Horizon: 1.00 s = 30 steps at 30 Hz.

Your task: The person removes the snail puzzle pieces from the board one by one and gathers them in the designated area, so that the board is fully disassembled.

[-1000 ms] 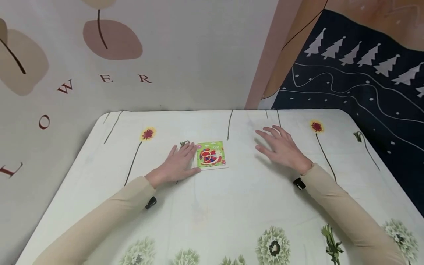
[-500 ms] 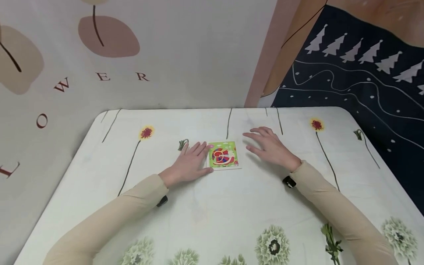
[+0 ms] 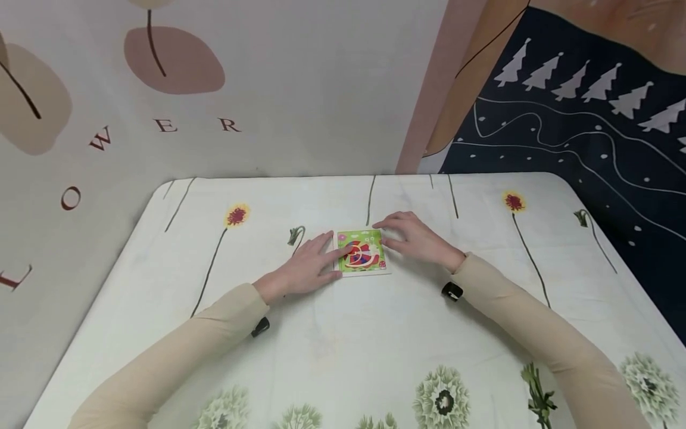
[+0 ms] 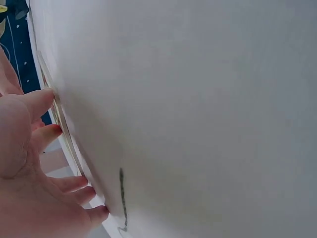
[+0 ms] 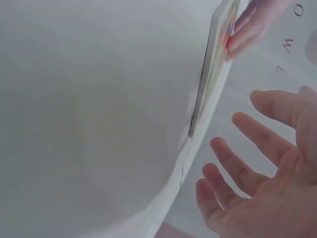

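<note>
A small square picture puzzle board (image 3: 362, 253), green with a red and blue snail, lies flat on the white flowered cloth in the head view. My left hand (image 3: 306, 262) is at its left side, index finger stretched over the picture, thumb at the lower left corner. In the left wrist view the fingers (image 4: 43, 136) are spread along the board's thin edge (image 4: 69, 134). My right hand (image 3: 415, 239) hovers by the board's upper right corner. In the right wrist view its fingers (image 5: 242, 171) are apart and loosely bent, with nothing between them, beside the board (image 5: 210, 74).
The flower-print cloth (image 3: 332, 345) covers the table. A pale wall hanging with letters (image 3: 300, 89) rises behind the table's back edge, and a dark blue tree-patterned cloth (image 3: 579, 131) hangs at the right. A black wrist strap (image 3: 452, 291) shows under the right sleeve.
The board and my left hand have shifted right, then stopped. My left index finger has moved onto the picture. My right hand has come left, up to the board's right side.
</note>
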Motion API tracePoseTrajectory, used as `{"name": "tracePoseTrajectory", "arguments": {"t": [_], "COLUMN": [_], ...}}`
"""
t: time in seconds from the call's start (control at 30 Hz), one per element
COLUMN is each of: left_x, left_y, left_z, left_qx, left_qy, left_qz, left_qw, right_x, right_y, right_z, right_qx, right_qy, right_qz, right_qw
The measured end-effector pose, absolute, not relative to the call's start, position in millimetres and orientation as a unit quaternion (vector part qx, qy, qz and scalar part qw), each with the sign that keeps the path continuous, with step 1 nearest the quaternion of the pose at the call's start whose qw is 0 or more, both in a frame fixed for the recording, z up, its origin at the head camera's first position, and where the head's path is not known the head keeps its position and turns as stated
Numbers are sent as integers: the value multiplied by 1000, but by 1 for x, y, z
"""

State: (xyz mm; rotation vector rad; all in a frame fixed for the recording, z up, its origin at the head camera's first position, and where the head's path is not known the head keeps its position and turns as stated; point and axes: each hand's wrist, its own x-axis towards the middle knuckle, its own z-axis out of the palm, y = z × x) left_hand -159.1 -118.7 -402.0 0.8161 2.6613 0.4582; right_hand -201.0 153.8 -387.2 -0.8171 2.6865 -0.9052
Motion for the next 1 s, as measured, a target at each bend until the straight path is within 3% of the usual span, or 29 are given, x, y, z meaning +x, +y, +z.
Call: {"name": "tracePoseTrajectory", "arguments": {"t": [0.33, 0.6, 1.0], "left_x": [-159, -164, -177], "left_y": [-120, -116, -125], "left_z": [-403, -405, -407], "left_qx": [291, 313, 333], "left_qy": [929, 930, 887], "left_qz": [156, 161, 267], "left_qw": [164, 107, 176], "right_x": [-205, -209, -221], "right_y": [133, 121, 111], "right_z": [-389, -391, -396], "right_qx": [-282, -280, -272], "right_qy": [882, 874, 873], "right_qz": [-347, -361, -355], "right_qw": [148, 165, 195]}}
